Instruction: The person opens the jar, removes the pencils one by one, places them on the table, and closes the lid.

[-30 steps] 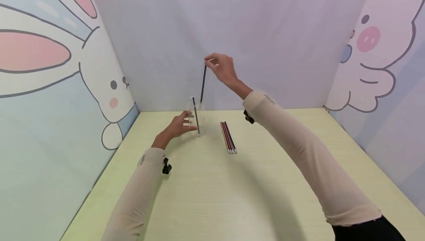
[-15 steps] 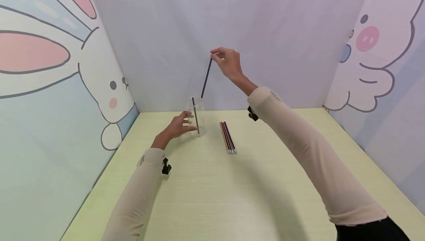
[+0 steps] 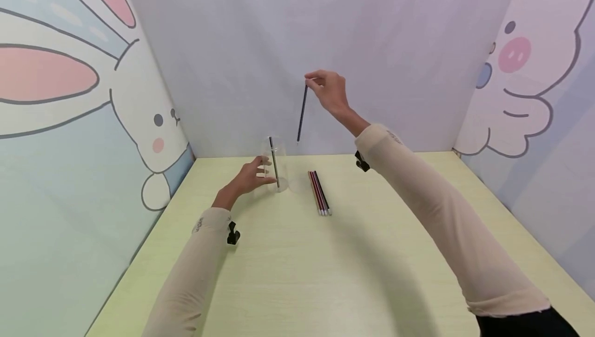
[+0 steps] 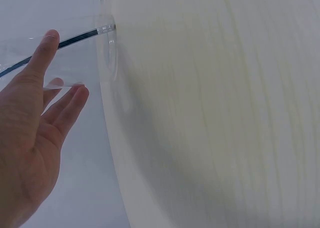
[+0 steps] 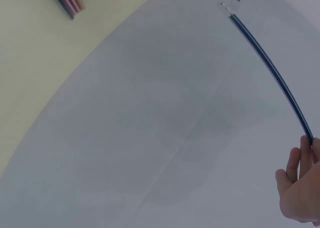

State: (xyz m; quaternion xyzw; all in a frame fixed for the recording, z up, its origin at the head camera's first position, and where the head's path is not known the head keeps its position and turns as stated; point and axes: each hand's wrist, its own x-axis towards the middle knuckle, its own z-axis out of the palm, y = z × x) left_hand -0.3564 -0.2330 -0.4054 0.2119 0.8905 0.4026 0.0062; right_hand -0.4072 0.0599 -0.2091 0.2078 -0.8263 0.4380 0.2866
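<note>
My left hand (image 3: 248, 176) holds a clear cup (image 3: 283, 164) upright on the table, thumb on one side and fingers on the other. Inside the cup a dark pencil (image 3: 274, 161) leans, its metal eraser end (image 4: 106, 29) at the bottom in the left wrist view. High to the right of the cup, my right hand (image 3: 329, 90) pinches another dark pencil (image 3: 302, 115) by its upper end. That pencil hangs steeply in the air, its eraser end (image 5: 226, 8) downward and apart from the cup. The cup's outline is faint.
Several pencils (image 3: 319, 192), red, black and light brown, lie side by side on the pale wooden table (image 3: 279, 275), right of the cup. A lavender backdrop (image 3: 395, 58) stands behind, with cartoon-printed panels (image 3: 56, 182) on both sides.
My right hand has moved to the right, carrying the pencil from the cup's rim out to its right side. The left hand and the cup have stayed in place.
</note>
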